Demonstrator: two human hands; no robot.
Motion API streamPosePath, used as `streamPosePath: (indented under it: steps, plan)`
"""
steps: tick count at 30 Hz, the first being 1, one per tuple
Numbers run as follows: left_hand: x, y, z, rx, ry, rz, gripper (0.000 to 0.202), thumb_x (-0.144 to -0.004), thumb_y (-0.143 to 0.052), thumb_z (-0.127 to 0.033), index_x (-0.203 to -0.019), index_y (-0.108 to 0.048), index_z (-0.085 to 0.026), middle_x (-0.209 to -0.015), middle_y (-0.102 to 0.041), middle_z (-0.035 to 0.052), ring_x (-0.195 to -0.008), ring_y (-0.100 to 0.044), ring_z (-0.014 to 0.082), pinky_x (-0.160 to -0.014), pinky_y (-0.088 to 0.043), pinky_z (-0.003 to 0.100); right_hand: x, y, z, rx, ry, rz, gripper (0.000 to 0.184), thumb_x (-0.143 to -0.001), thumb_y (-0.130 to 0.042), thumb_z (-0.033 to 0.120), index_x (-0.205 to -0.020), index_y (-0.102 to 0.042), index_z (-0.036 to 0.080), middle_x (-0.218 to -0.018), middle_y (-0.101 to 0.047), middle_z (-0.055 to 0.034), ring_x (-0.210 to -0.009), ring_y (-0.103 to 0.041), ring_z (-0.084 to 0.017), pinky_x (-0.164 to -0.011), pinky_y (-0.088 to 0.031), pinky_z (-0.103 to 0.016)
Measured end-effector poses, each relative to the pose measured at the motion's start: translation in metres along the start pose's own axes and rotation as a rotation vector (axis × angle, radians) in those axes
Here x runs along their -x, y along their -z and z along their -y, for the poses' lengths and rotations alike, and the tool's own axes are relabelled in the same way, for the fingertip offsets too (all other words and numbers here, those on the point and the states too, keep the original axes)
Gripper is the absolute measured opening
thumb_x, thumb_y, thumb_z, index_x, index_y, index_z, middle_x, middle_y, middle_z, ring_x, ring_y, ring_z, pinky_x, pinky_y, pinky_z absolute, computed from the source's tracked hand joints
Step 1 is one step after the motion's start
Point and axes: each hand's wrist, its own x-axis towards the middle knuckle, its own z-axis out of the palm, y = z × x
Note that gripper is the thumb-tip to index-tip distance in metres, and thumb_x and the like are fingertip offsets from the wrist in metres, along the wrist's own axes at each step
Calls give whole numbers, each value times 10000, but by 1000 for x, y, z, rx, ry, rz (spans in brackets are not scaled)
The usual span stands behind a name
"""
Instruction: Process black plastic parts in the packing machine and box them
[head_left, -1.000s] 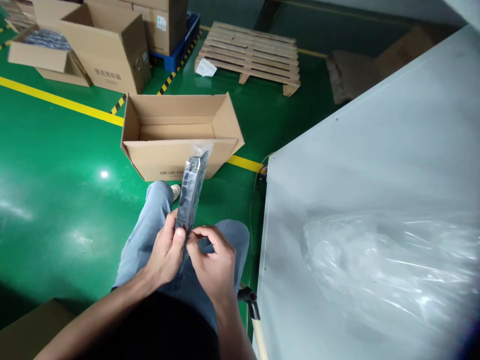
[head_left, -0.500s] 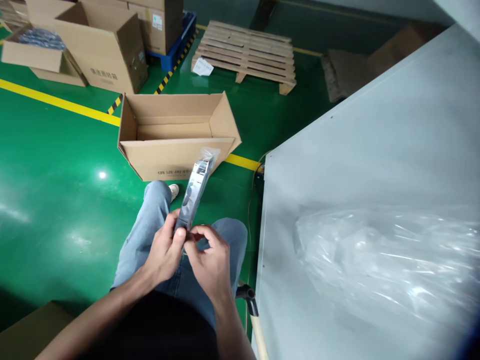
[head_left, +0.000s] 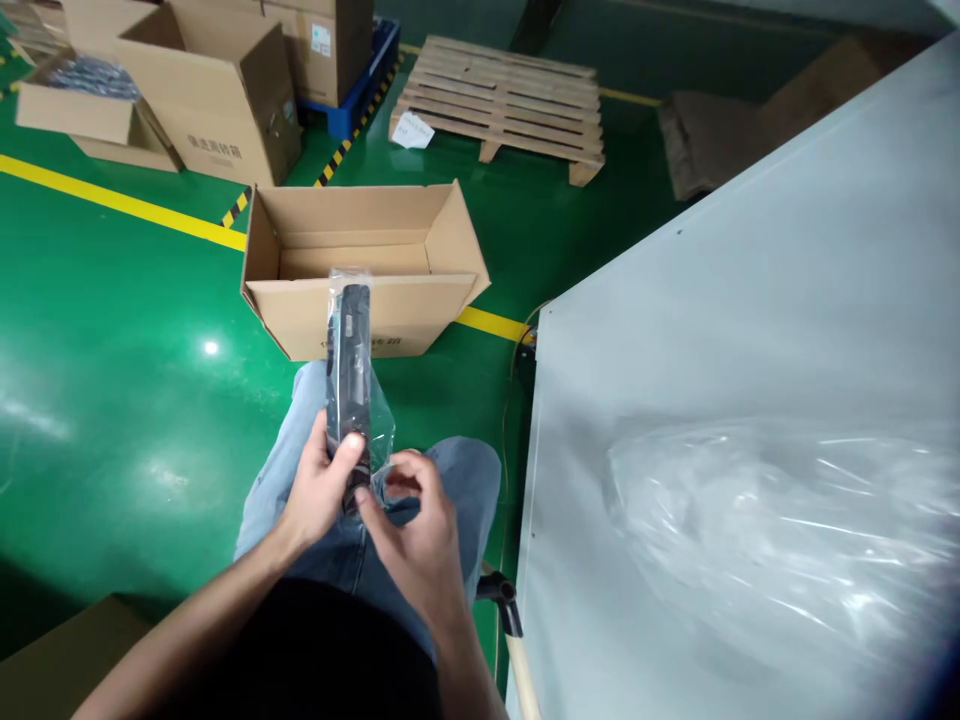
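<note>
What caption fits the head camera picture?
Both hands hold a bagged black part above an open box.

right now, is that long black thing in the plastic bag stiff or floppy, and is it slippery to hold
The black part probably is stiff: held only at its lower end by the left hand, it stands straight up without drooping. It seems light, since a few fingers carry it. The clear bag around it looks loose and glossy, so it may slide; the right hand pinches its bottom end.
</note>
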Motion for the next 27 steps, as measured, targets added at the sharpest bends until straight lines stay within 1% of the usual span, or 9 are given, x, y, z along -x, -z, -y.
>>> streamPosePath:
  steps: [3,6,11,14,16,19,21,24,27]
  plan:
    - [-4,1,2,-33,-65,-16,471,-867,-744,-595,-1141,-625,-230,-883,-655,8,-812,-597,201,-746,-495,293,9,-3,-4,-11,-57,102,197,-897,-676,309,-1072,-648,223,-846,-718,-16,-758,-689,-176,-756,-566,-312]
    - [-9,5,2,12,-58,-47,433,-877,-746,-565,-1129,-653,-225,-970,-686,15,-865,-615,188,-784,-495,275,6,9,-11,-106,-163,178,167,-942,-625,339,-1027,-696,214,-844,-729,-29,-761,-688,-172,-755,-558,-304]
    - [-9,13,-5,234,271,138,525,-772,-799,-655,-907,-662,-167,-752,-671,30,-607,-607,183,-586,-510,293,-8,47,-26,-269,-289,332,247,-918,-688,414,-1028,-734,197,-761,-687,-13,-684,-636,-145,-684,-534,-279]
    - [-6,15,-8,247,296,192,545,-773,-790,-673,-881,-648,-158,-744,-680,45,-550,-587,177,-551,-511,307,-15,64,-35,-280,-252,465,271,-892,-739,437,-1025,-753,201,-792,-695,-22,-717,-650,-147,-694,-547,-274]
    - [-3,15,-7,145,187,185,507,-829,-769,-636,-937,-669,-151,-814,-704,52,-629,-607,170,-626,-519,291,-21,69,-37,-233,-197,407,312,-861,-784,438,-1076,-750,214,-906,-730,-48,-827,-696,-177,-784,-588,-307]
    - [6,14,-3,-45,35,236,439,-928,-692,-576,-1078,-682,-163,-921,-727,54,-823,-642,199,-773,-513,287,-29,62,-26,-133,-81,124,434,-848,-802,437,-1230,-708,252,-1076,-743,-74,-981,-723,-222,-922,-607,-387]
    - [15,10,0,-157,12,317,423,-961,-645,-570,-1099,-680,-172,-891,-719,48,-831,-634,212,-769,-495,292,-34,52,-11,-50,29,-36,443,-859,-792,424,-1262,-694,267,-1094,-743,-73,-1000,-721,-233,-944,-604,-411]
    - [31,4,4,-318,27,363,404,-964,-632,-562,-1058,-683,-172,-776,-675,36,-695,-583,200,-651,-435,286,-45,36,13,41,155,-185,275,-903,-750,386,-1141,-723,251,-998,-754,-59,-912,-715,-216,-900,-599,-388]
    - [40,1,4,-368,55,355,403,-959,-633,-554,-1063,-699,-170,-715,-649,30,-645,-564,205,-615,-415,294,-53,29,23,35,131,-234,164,-967,-665,381,-954,-729,231,-894,-750,-51,-803,-694,-187,-809,-583,-339]
